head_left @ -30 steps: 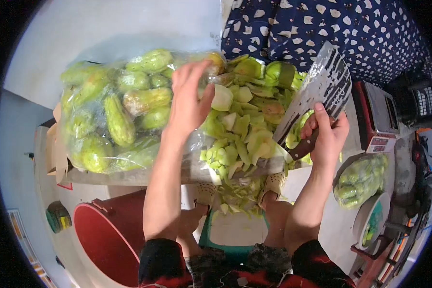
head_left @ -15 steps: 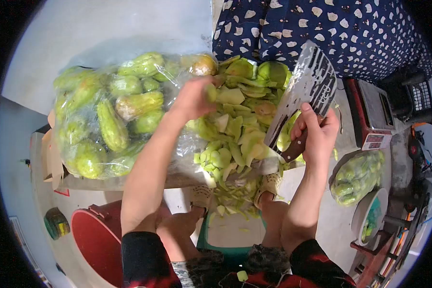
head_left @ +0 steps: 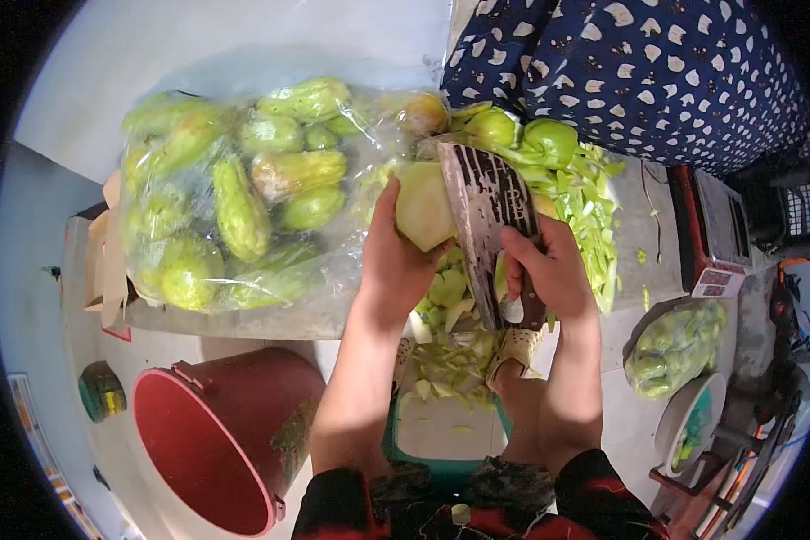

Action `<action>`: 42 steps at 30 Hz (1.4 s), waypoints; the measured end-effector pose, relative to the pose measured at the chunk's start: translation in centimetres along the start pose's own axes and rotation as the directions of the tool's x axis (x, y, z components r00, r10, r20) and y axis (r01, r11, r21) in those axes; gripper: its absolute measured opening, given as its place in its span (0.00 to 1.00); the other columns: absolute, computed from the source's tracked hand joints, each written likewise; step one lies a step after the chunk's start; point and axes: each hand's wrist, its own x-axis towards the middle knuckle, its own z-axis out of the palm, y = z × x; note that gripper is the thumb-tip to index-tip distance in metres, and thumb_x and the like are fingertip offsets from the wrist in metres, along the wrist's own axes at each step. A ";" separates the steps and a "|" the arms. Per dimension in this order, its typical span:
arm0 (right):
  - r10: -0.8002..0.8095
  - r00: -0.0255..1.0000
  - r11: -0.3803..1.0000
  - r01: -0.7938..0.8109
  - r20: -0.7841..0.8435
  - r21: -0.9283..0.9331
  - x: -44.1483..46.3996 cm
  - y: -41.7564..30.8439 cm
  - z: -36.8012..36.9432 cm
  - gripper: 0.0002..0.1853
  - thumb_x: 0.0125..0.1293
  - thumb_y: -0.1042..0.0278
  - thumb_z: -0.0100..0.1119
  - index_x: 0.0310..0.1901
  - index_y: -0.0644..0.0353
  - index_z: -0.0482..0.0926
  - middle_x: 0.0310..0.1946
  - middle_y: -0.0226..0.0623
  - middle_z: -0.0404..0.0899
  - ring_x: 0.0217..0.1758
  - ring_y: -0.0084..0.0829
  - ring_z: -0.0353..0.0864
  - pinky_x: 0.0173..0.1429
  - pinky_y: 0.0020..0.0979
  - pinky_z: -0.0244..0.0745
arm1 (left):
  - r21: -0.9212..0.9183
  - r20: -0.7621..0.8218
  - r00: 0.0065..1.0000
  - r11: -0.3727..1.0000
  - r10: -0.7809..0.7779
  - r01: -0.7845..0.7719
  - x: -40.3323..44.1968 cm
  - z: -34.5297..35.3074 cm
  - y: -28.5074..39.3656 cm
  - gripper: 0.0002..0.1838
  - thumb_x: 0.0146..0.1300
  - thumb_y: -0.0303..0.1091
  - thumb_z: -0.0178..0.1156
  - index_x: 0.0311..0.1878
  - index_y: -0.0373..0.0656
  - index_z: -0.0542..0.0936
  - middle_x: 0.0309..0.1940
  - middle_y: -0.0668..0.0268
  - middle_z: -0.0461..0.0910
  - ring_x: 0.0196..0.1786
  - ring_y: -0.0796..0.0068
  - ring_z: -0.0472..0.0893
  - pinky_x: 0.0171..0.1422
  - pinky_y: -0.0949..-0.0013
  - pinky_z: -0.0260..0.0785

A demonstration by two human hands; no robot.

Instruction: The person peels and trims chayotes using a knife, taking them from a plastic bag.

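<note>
My left hand (head_left: 398,261) is wrapped round a peeled, pale green fruit (head_left: 425,205) that looks like a green papaya. My right hand (head_left: 553,270) grips the dark handle of a cleaver (head_left: 490,202). Its broad, blotchy blade points up, close against the fruit's right side; I cannot tell whether the edge touches. Below and behind both hands lie pale green peelings (head_left: 450,292). A clear plastic bag (head_left: 333,247) full of unpeeled green papayas (head_left: 240,207) is left of my left hand. More green fruit (head_left: 549,141) sits beyond the blade.
Thin green shreds (head_left: 594,216) are heaped at the right, near a dark blue patterned cloth (head_left: 657,72). A red scale (head_left: 711,225) stands farther right. A red bucket (head_left: 216,441) is at lower left, and a bagged bundle of green produce (head_left: 675,346) lies at lower right.
My left hand has moved right and down from the pile and now shows the peeled fruit. The cleaver has come left to it in my right hand. The view has shifted slightly.
</note>
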 end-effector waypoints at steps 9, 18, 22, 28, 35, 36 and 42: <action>0.129 0.986 0.988 -0.137 0.102 0.073 0.5 1.4 1.7 0.10 0.70 0.66 0.57 0.33 0.62 0.73 0.16 0.27 0.70 0.16 0.20 0.69 0.22 0.24 0.64 | -0.244 0.159 0.986 0.966 -0.052 0.091 -1.0 -2.7 2.7 0.23 0.70 0.50 0.44 0.57 0.44 0.75 0.53 0.61 0.79 0.57 0.61 0.78 0.63 0.51 0.69; 0.114 0.993 0.993 -0.113 0.019 -0.038 0.2 0.5 2.6 0.09 0.69 0.66 0.59 0.34 0.62 0.74 0.15 0.24 0.67 0.16 0.17 0.64 0.20 0.24 0.59 | -0.203 0.076 0.997 0.979 0.012 0.004 -0.4 -3.6 3.6 0.22 0.70 0.49 0.46 0.52 0.41 0.77 0.48 0.60 0.81 0.52 0.62 0.81 0.60 0.55 0.72; 0.086 0.996 0.996 -0.086 0.004 -0.035 0.1 0.7 3.3 0.09 0.69 0.67 0.59 0.36 0.63 0.74 0.15 0.24 0.68 0.15 0.16 0.64 0.19 0.24 0.58 | -0.154 0.073 0.991 0.983 0.111 -0.099 -0.6 -3.5 3.2 0.24 0.70 0.53 0.49 0.51 0.41 0.78 0.47 0.61 0.82 0.50 0.65 0.82 0.59 0.57 0.73; 0.077 0.996 0.988 -0.083 -0.048 -0.129 0.2 0.3 4.0 0.08 0.68 0.68 0.61 0.39 0.64 0.75 0.14 0.22 0.68 0.15 0.15 0.64 0.19 0.23 0.57 | -0.132 0.012 0.992 0.984 0.127 -0.124 -0.5 -2.9 2.5 0.25 0.69 0.56 0.51 0.51 0.43 0.78 0.45 0.63 0.82 0.49 0.66 0.81 0.57 0.59 0.73; 0.005 0.999 1.000 -0.005 -0.043 0.000 0.3 1.5 4.4 0.08 0.68 0.69 0.61 0.34 0.63 0.76 0.14 0.23 0.69 0.15 0.15 0.65 0.19 0.23 0.58 | -0.198 0.009 0.994 0.975 0.108 -0.104 -0.7 -2.3 1.9 0.25 0.68 0.58 0.51 0.51 0.45 0.78 0.45 0.64 0.82 0.49 0.65 0.81 0.57 0.59 0.73; -0.023 0.999 0.999 0.025 -0.045 0.042 0.3 1.8 4.5 0.08 0.68 0.69 0.61 0.33 0.63 0.76 0.14 0.23 0.69 0.15 0.15 0.65 0.19 0.23 0.58 | -0.198 0.052 0.990 0.972 0.135 -0.122 -0.7 -2.3 1.6 0.25 0.67 0.58 0.51 0.50 0.45 0.78 0.45 0.64 0.82 0.49 0.66 0.81 0.57 0.58 0.73; -0.022 1.000 0.999 0.021 -0.018 -0.039 0.1 1.3 3.6 0.07 0.67 0.70 0.61 0.33 0.63 0.76 0.15 0.24 0.70 0.15 0.15 0.65 0.19 0.23 0.58 | -0.157 0.026 0.989 0.978 0.143 -0.137 -0.8 -2.1 0.9 0.25 0.67 0.59 0.51 0.50 0.45 0.78 0.43 0.64 0.81 0.46 0.67 0.81 0.54 0.59 0.74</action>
